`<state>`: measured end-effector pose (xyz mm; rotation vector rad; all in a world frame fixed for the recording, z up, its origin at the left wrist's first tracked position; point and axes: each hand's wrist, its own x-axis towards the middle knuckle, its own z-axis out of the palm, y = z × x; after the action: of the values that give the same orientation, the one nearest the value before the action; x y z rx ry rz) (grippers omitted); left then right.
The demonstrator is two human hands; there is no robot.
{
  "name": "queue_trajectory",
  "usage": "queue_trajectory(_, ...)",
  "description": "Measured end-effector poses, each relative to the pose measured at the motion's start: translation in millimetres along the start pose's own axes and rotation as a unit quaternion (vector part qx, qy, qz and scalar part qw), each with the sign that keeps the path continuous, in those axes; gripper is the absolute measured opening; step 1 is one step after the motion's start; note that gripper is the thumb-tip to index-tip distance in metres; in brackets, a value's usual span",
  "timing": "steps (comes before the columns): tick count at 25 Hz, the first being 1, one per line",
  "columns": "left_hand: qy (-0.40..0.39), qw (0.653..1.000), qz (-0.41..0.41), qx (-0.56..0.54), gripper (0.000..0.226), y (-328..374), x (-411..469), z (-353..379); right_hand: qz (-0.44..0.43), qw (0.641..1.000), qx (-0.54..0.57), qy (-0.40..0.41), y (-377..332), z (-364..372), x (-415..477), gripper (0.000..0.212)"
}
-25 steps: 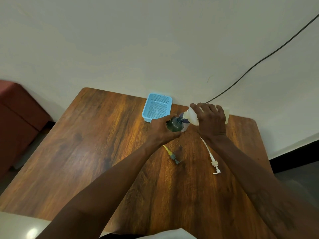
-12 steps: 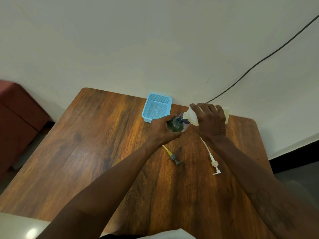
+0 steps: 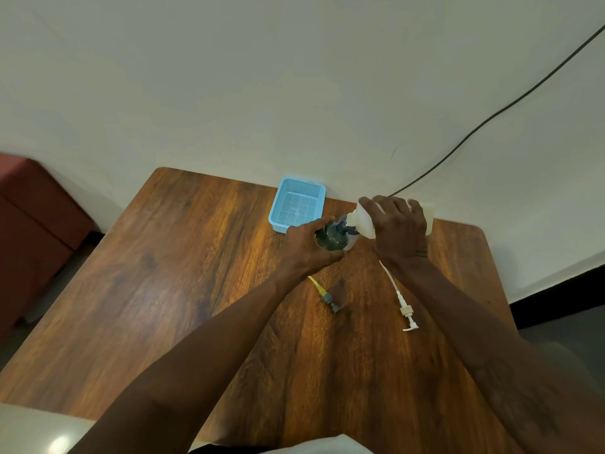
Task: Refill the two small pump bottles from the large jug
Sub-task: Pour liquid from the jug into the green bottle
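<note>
The right hand [image 3: 397, 231] grips the tilted white jug [image 3: 365, 221] over a dark bottle [image 3: 330, 239] held by the left hand [image 3: 306, 245] on the tabletop [image 3: 183, 273].

Cream plastic jug [image 3: 363, 221] tipped on its side, spout over the open mouth of the upright dark green bottle [image 3: 329, 239], pale second bottle [image 3: 351, 244] just beside it, yellow-tubed dark pump [image 3: 327, 294] and white pump [image 3: 405, 311] lying loose on the desk [image 3: 196, 290].
</note>
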<state>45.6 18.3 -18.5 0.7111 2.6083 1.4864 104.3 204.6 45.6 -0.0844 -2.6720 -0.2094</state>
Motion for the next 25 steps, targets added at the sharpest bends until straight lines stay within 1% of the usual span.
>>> queue_trajectory(12,0.004,1.0,-0.003,0.012,0.075,3,2,0,0.0,1.0,-0.011,0.0,4,1,0,0.058)
queue_trajectory(17,0.006,1.0,-0.001,0.01,0.072,8,0,-2,0.0,1.0,-0.009,0.004,6,1,-1,0.057)
queue_trajectory(25,0.018,1.0,0.007,-0.005,0.066,12,-2,-1,0.024,1.0,0.006,0.001,9,8,-4,0.069)
